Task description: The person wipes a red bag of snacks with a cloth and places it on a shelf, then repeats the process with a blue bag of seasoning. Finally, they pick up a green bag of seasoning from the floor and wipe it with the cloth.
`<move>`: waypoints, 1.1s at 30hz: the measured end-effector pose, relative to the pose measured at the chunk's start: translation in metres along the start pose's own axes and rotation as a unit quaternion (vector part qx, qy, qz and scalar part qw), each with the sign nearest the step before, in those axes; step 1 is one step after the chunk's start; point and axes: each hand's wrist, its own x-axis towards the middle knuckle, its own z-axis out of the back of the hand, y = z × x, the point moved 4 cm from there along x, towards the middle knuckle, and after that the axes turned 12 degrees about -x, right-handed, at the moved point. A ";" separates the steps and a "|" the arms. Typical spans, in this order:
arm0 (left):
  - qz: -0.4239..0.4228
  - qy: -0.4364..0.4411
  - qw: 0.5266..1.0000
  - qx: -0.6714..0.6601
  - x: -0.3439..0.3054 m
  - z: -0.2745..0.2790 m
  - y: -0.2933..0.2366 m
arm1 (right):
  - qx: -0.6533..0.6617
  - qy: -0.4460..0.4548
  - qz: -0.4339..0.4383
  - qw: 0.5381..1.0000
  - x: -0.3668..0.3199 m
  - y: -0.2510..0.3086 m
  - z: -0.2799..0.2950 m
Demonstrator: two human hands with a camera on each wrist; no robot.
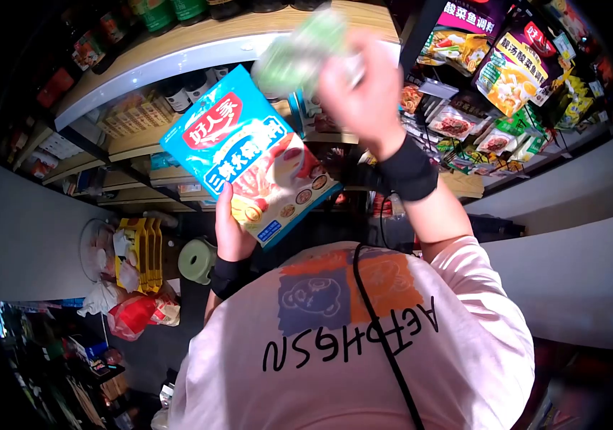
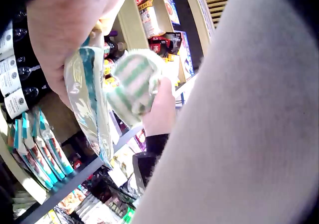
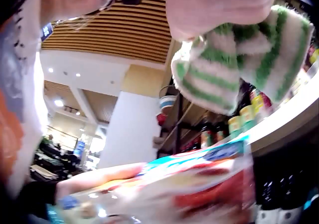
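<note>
My left hand (image 1: 233,233) grips a blue seasoning packet (image 1: 249,158) by its lower left edge, thumb across the printed front. The packet tilts, its picture side facing up toward the head camera. Above its upper right side, my right hand (image 1: 367,93) holds a green-and-white striped cloth (image 1: 303,54), blurred in the head view. In the right wrist view the fluffy cloth (image 3: 239,59) hangs bunched from the fingers, apart from the packet (image 3: 199,184) below. From the left wrist, the packet (image 2: 89,99) shows edge-on, with the cloth (image 2: 134,87) beyond it.
A wooden shelf (image 1: 199,43) with a white front edge and bottles on top stands ahead. Similar blue packets (image 2: 42,149) line a lower shelf. Hanging seasoning bags (image 1: 514,68) fill the rack at right. A green stool (image 1: 198,259) and a red bag (image 1: 131,315) are on the floor at left.
</note>
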 end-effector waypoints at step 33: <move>-0.071 0.045 0.993 0.087 0.022 -0.042 0.009 | 0.305 0.397 -0.347 0.793 -0.143 -0.009 -0.009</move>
